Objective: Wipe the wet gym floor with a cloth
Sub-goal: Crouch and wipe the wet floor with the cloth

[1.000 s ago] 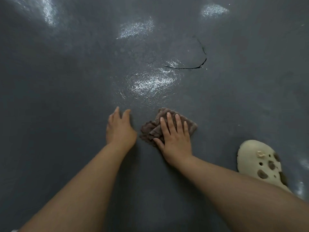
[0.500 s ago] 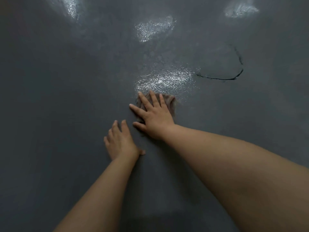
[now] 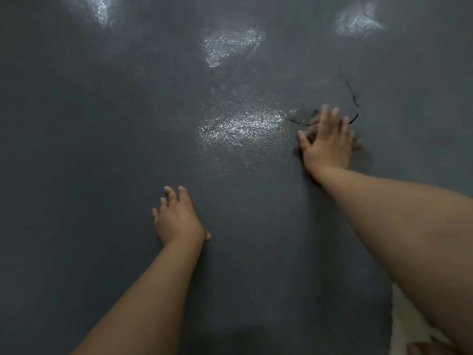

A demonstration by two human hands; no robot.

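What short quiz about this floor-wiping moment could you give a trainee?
1. True or false: the left hand presses the cloth.
2. Which hand covers the cloth? A left, B right, C both.
3. What dark line curves in the floor beside the right hand?

Key: 1 false, it rests flat on bare floor. 2 B. 3 a crack.
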